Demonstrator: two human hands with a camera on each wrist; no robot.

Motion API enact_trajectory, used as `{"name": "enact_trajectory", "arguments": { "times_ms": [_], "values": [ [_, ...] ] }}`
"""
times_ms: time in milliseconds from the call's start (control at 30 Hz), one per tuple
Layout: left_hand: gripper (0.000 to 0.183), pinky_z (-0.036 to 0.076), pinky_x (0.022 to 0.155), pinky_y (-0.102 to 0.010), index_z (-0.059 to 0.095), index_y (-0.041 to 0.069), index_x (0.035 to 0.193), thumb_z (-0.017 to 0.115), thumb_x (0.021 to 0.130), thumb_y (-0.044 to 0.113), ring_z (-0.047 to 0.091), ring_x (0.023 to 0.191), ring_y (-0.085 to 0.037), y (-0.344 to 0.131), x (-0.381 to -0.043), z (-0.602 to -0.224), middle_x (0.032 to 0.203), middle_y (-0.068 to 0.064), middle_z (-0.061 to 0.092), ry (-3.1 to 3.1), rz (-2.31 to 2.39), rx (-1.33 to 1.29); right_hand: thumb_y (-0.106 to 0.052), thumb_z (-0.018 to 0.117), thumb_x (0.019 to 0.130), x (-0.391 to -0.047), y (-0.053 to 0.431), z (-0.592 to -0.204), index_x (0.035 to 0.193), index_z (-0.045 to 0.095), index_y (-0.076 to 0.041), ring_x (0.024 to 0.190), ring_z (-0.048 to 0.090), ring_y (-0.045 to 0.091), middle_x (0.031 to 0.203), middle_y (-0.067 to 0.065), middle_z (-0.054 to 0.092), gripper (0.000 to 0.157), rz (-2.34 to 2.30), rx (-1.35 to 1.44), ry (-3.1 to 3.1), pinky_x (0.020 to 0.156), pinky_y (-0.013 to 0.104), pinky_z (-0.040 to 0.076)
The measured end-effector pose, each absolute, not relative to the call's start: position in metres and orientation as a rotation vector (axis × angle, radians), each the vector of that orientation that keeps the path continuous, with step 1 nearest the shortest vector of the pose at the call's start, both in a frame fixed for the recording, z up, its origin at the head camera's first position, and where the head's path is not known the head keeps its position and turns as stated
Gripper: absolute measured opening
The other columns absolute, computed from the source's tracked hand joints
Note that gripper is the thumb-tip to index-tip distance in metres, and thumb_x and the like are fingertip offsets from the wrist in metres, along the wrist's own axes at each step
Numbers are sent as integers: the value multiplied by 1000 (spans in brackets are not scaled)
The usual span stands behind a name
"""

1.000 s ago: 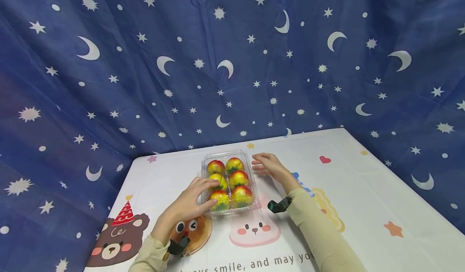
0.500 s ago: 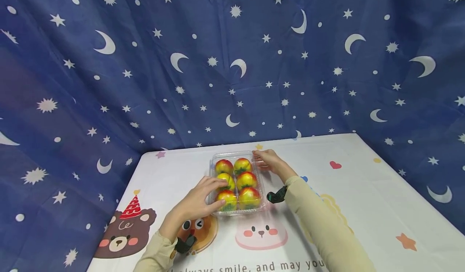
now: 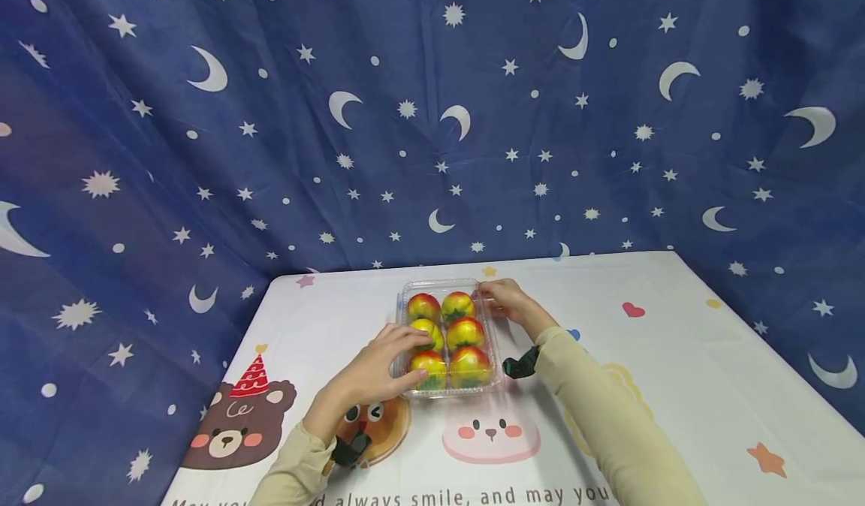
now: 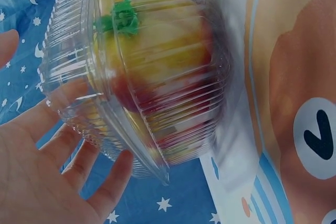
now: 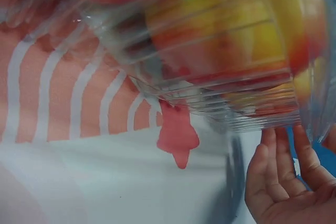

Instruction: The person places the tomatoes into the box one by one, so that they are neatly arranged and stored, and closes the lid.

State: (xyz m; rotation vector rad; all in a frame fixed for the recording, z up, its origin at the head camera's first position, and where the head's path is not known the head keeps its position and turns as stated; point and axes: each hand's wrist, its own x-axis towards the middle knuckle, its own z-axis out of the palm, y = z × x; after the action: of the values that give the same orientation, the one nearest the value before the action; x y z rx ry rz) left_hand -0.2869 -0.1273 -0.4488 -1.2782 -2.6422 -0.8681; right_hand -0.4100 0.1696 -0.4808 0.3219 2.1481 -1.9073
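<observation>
A clear plastic clamshell box [image 3: 446, 393] lies on the table, its ribbed lid down over several round yellow-and-red fruits [image 3: 466, 333] with green leafy tops. My left hand [image 3: 378, 363] rests on the box's left side, fingers loosely spread over the lid; in the left wrist view the fingertips [image 4: 123, 161] lie against its rim. At the far right corner, my right hand [image 3: 510, 299] has its fingers bent at the box's edge. The right wrist view shows those fingertips [image 5: 270, 137] below the rim, with the thumb at the frame's right border.
The box stands on a white tablecloth [image 3: 676, 371] printed with a bear [image 3: 230, 431], a pink face, lettering and small shapes. Behind and to the left hangs a dark blue curtain [image 3: 405, 153] with moons and stars. A dark camera [image 3: 520, 363] sits on the right wrist.
My right hand has come in from beside the box to its far right edge, and its fingers have bent there. The left hand keeps its place on the box. The head view has shifted slightly.
</observation>
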Motion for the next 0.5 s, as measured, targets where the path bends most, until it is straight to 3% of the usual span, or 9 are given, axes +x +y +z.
{"name": "enact_trajectory", "arguments": {
  "times_ms": [300, 500],
  "values": [
    [53, 42, 99, -56, 60, 13, 134, 64, 91, 43, 44, 126, -23, -123, -286, -452, 137, -1, 55, -2663, -895, -1270, -21, 53, 99, -409, 172, -486, 131, 57, 6, 87, 57, 14, 125, 17, 60, 42, -1914, 363, 2146, 68, 23, 50],
    [50, 40, 104, -53, 60, 12, 135, 63, 94, 40, 44, 128, -22, -122, -291, -456, 139, -1, 54, -2672, -931, -1230, -29, 52, 101, -407, 180, -486, 137, 50, 7, 82, 61, 14, 123, 20, 60, 51, -1819, 314, 2247, 78, 31, 55]
  ]
}}
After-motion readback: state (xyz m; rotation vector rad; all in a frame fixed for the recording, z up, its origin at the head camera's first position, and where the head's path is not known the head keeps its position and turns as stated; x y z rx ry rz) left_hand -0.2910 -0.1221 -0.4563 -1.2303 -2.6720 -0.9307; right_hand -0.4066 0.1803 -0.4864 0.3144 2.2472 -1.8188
